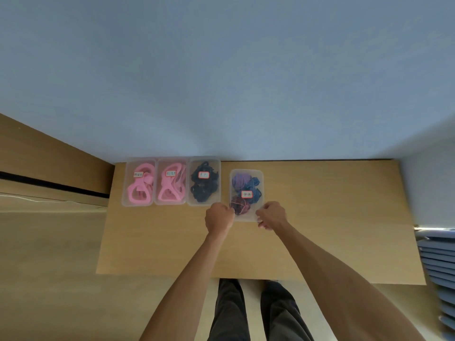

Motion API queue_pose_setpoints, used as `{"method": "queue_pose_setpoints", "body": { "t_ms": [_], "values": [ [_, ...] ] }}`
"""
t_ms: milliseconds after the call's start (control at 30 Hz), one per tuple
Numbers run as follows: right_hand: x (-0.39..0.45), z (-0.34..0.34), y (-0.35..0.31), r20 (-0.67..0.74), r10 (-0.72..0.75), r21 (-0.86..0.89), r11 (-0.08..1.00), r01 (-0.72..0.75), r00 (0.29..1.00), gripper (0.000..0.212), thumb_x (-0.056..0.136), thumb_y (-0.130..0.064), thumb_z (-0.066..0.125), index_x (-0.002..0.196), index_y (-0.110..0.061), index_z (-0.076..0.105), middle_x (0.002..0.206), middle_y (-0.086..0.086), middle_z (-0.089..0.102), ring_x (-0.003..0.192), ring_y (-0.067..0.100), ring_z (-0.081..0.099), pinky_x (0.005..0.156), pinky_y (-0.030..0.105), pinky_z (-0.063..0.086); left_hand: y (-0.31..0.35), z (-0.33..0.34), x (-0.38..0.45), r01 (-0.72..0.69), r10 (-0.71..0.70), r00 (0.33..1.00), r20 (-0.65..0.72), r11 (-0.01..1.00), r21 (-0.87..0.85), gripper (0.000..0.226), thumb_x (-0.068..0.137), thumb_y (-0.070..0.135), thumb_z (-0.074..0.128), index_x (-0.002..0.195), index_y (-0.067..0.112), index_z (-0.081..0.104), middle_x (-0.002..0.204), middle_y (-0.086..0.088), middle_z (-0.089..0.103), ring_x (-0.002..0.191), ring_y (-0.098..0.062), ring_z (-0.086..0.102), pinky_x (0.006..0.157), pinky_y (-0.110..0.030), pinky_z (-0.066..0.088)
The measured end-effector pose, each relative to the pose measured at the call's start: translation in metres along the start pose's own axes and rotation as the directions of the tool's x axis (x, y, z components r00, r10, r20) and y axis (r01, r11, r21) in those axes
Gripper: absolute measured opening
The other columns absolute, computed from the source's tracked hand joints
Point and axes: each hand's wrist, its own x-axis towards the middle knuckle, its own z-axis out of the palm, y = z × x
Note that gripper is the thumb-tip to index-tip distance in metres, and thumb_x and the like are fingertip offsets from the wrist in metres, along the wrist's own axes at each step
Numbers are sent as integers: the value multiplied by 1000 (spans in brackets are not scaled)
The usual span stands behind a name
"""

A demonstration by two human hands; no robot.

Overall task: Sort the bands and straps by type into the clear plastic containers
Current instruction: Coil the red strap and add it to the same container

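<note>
Several clear plastic containers with lids and labels stand on the wooden table (320, 242). Two at the far left hold pink straps (139, 185) (171, 184). A third holds black bands (204, 184). The fourth container (259, 174), set apart to the right, holds purple, blue and dark red bands. My left hand (219, 217) grips its near left corner. My right hand (272, 215) grips its near right corner. Both hands have their fingers curled on the container's edge.
The table's far edge meets a pale blue wall. A wooden bench or cabinet runs along the left. A stack of blue chairs (440, 262) stands at the right. My legs show below the table's near edge.
</note>
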Motion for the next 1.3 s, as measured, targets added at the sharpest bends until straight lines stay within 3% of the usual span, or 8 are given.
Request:
{"method": "queue_pose_setpoints", "body": {
  "t_ms": [100,200,367,467,667,833,1100,1300],
  "values": [
    [-3,6,6,-6,-3,28,1000,3,1000,12,80,-2,56,88,-6,65,70,15,72,56,24,68,67,39,60,-12,5,-3,65,-57,997,43,972,-227,23,92,10,59,76,-4,70,71,-15,71,64,-31,73,48,-25,52],
    [-4,11,11,-54,-28,22,999,29,998,3,78,-6,65,79,-7,68,74,14,74,69,25,72,77,41,61,-17,7,-5,51,-43,998,39,965,-258,24,93,3,54,75,1,69,73,-15,70,52,-22,68,46,-22,50],
    [-6,17,11,-176,-66,-97,994,50,982,22,79,-16,74,100,-12,70,99,9,71,95,29,68,73,28,48,-24,9,2,35,-20,998,53,954,-298,23,92,-1,52,82,-7,72,75,-19,73,60,-31,70,68,-42,62],
    [-7,22,10,-236,-147,-118,986,121,961,45,80,-11,71,123,-17,58,100,13,70,93,32,66,73,34,51,-27,8,2,16,-7,999,31,951,-309,18,93,5,58,85,-2,72,80,-18,74,62,-30,72,67,-38,62],
    [-11,34,7,-226,-327,-338,910,241,918,68,84,-1,61,144,-22,37,112,12,55,93,33,60,71,37,47,-17,3,-1,-217,213,973,-87,976,-33,17,86,0,58,98,12,59,79,-1,66,72,-20,63,60,-32,50],
    [-8,18,-6,-227,-446,-397,854,336,866,65,84,-1,62,143,-17,42,139,10,44,110,32,55,87,40,51,4,1,5,-231,229,957,-178,973,14,33,92,6,53,62,14,44,56,6,41,57,-16,45,44,-20,20],
    [7,20,-14,-127,-491,-501,782,372,862,54,79,-35,77,124,-15,54,121,-1,54,109,23,55,81,38,51,10,-1,29,-139,147,978,-150,989,57,17,86,15,72,73,5,68,70,-6,67,62,-19,59,45,-25,32],
    [8,33,-18,-112,-452,-643,712,283,885,82,75,-52,78,136,-11,42,131,5,44,114,24,52,92,41,47,12,-1,29,-132,135,980,-145,991,32,17,85,14,73,72,6,68,65,-3,62,61,-20,59,51,-30,39]
  ]
}}
